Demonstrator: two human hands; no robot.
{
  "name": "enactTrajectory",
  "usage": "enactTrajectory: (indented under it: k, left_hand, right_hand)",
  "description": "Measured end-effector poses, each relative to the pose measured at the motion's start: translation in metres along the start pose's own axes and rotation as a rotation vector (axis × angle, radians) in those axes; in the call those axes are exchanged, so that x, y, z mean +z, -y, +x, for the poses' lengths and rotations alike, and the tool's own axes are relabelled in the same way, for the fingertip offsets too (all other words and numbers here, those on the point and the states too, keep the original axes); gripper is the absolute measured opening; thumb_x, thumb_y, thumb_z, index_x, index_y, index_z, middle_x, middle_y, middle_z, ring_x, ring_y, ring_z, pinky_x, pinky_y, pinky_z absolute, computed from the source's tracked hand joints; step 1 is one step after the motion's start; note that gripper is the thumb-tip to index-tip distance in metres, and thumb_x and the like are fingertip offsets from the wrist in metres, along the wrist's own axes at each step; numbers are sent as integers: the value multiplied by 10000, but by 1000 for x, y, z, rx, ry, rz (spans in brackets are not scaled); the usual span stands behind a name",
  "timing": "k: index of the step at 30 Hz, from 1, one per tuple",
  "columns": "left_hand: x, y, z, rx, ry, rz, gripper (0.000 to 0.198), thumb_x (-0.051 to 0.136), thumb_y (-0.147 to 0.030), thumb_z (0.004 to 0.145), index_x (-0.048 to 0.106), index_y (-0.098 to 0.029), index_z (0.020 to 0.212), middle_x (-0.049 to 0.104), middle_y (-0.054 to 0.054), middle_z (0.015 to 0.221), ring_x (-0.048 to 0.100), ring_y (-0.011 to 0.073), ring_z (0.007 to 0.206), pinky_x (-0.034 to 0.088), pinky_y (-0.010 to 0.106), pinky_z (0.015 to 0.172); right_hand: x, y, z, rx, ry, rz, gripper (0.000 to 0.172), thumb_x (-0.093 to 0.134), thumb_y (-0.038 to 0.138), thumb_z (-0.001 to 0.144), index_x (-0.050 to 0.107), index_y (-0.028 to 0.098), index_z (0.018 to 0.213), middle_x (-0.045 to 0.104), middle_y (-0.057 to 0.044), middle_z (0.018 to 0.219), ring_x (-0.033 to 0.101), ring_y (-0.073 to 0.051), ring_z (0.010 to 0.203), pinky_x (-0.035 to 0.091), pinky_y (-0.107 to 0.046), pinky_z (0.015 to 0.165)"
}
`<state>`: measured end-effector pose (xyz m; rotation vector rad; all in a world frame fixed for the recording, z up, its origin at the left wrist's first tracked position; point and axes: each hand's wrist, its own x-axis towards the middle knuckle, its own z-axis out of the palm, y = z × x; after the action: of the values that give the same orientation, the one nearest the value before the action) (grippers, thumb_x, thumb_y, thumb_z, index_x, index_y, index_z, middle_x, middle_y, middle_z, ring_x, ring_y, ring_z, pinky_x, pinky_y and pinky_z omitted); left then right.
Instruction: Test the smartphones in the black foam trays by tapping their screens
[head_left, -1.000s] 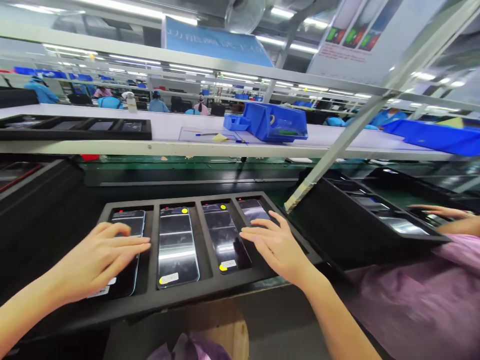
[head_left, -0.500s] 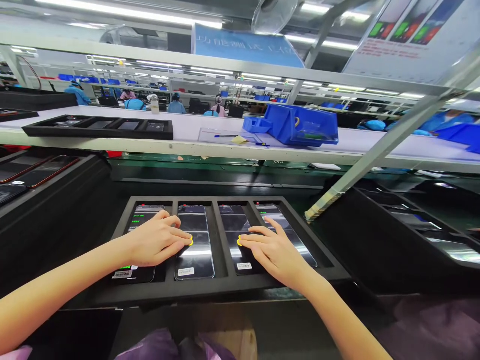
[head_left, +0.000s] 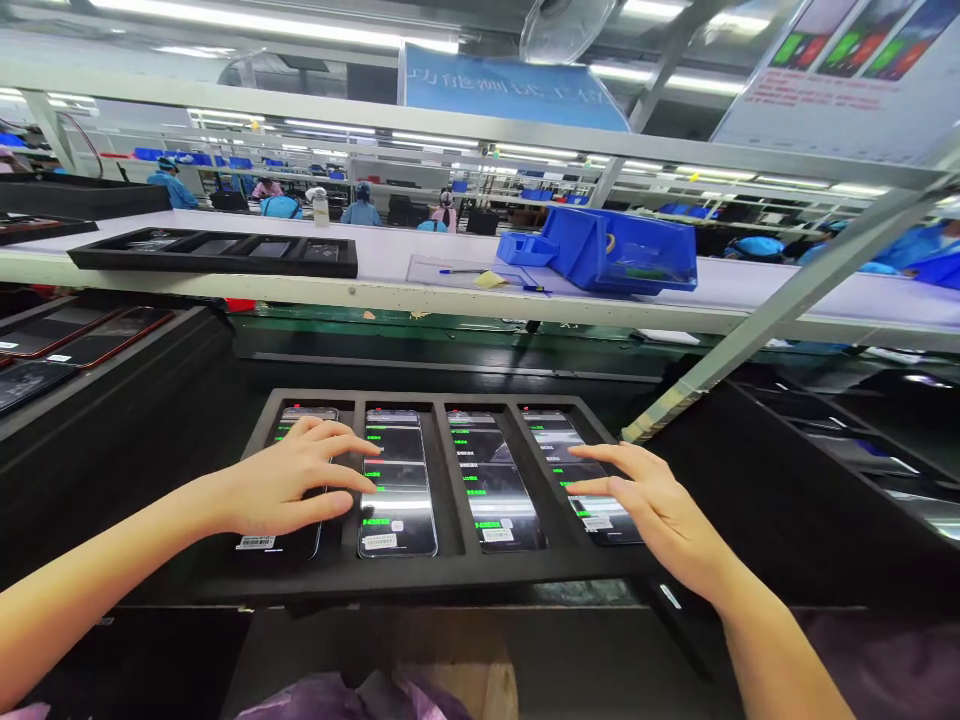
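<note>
Several smartphones lie face up in the slots of a black foam tray (head_left: 450,572) in front of me, their dark screens showing green and white text lines. My left hand (head_left: 300,478) spreads its fingers over the leftmost phone (head_left: 289,540), with fingertips at the second phone (head_left: 401,480). Nothing is over the third phone (head_left: 491,480). My right hand (head_left: 652,500) has its fingers apart above the rightmost phone (head_left: 559,440), its fingertips at that screen. Neither hand grips anything. White barcode labels show near the phones' lower ends.
Stacked black trays with phones stand at left (head_left: 112,370) and right (head_left: 795,480). A slanted metal post (head_left: 720,370) rises right of my tray. The white shelf (head_left: 375,292) behind carries another phone tray (head_left: 217,255) and a blue bin (head_left: 622,250). People sit farther back.
My right hand has moved right, from the third phone to the rightmost one. My left fingers have spread. The two middle screens changed from dark with yellow touch marks to text lists.
</note>
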<state>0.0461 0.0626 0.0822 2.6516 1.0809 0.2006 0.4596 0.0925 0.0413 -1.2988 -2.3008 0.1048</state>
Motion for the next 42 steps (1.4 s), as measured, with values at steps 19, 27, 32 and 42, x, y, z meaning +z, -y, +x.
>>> enactTrajectory:
  k: [19,27,32,42]
  left_hand:
    - [-3,26,-36,-229,-233,184,349,355,-357,894,701,-397,866,479,-80,1372,366,248,1276,152,514,1068]
    - [14,51,-48,-542,-578,231,354,360,-354,872,710,-312,899,417,16,1418,236,308,1343,3,576,1078]
    - [31,42,-51,-716,-817,-637,420,489,-399,754,580,-256,1138,284,52,1481,229,291,1360,113,470,1115]
    - [55,15,-53,-788,-719,-1235,845,486,-214,640,130,-299,1402,449,49,1372,564,222,1081,470,366,865]
  right_hand:
    - [12,28,24,-118,150,-32,576,160,506,927,709,334,954,423,-11,1402,349,-253,1308,310,-532,1051]
    - [40,44,57,-91,-82,-296,560,199,515,917,646,233,1107,496,-124,1317,379,-310,1268,253,-610,1033]
    - [52,80,56,-301,-56,-187,489,179,414,944,589,291,1181,537,-85,1255,449,-238,1205,286,-551,1043]
    - [78,121,64,-373,251,17,413,252,341,944,577,332,1199,569,-75,1173,489,-228,1152,277,-583,1044]
